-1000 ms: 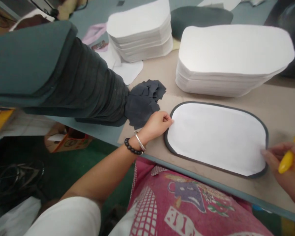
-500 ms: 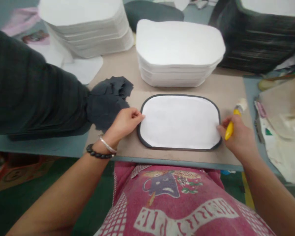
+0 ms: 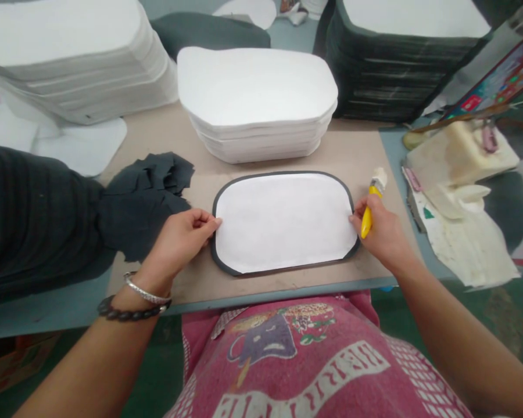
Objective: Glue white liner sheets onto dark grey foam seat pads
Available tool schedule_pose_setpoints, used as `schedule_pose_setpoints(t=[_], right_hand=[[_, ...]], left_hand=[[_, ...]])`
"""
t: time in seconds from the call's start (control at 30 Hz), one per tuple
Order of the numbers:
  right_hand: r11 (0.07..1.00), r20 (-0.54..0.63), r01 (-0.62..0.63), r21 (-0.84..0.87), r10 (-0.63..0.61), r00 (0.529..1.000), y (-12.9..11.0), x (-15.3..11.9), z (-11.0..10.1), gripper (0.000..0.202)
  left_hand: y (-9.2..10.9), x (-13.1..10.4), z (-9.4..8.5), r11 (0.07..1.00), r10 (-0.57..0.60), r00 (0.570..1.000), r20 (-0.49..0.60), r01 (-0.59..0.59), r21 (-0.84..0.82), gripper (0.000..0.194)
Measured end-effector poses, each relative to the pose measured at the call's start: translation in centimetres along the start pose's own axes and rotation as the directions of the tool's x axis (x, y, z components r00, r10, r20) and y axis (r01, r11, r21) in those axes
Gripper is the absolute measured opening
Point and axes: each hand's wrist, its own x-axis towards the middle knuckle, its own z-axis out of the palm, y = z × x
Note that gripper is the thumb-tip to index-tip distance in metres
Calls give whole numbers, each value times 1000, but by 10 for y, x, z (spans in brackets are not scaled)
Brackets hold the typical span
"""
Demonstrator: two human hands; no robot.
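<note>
White sheet stacks [image 3: 257,98], dark fabric scraps [image 3: 150,186], and perhaps a phone [image 3: 497,78] far right.
</note>
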Motion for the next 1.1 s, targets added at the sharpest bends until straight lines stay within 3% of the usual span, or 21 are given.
schedule_pose_setpoints(t=[0.13,0.2,0.27,0.3,0.37,0.43,0.5,0.63,0.77,0.93,1.1], right_hand=[[1000,-8,-6,15,6,1000,1,0,1,12],[999,-8,-4,33,5,1000,1,-1,2,11],[999,19,4,48,-5,1000,2,-2,5,9],[999,32,10,50,-12,999,2,-3,8,9],[999,40,16,46,-18,999,4,-3,14,10],[999,20,20,37,-20,1000,7,-4,20,10],[999,13,31,30,-31,999,11,-6,24,9],[987,30,90,-134,-87,996,13,-10,23,7],[918,-82,190,-349,-231,969,-6,1,22,12],[904,-106,413,-114,-424,899,-40,28,49,10],[886,-114,460,-60,-463,879,-39,35,78,16]], left_hand=[[-8,3,-4,998,31,999,12,-32,59,31],[-6,0,-9,970,73,997,2,-71,233,34],[3,-6,-9,871,165,983,-79,-108,479,37],[10,-10,-6,805,247,960,-129,-129,580,39],[27,-19,9,692,484,856,-182,-247,678,46],[43,-24,34,589,664,738,-120,-417,692,51],[52,-25,60,503,716,698,-9,-507,700,57],[49,-19,90,462,670,733,121,-539,704,61],[41,-15,91,464,652,747,132,-531,709,63],[42,-17,89,467,651,747,131,-531,707,66],[42,-19,89,483,628,765,144,-528,698,67]])
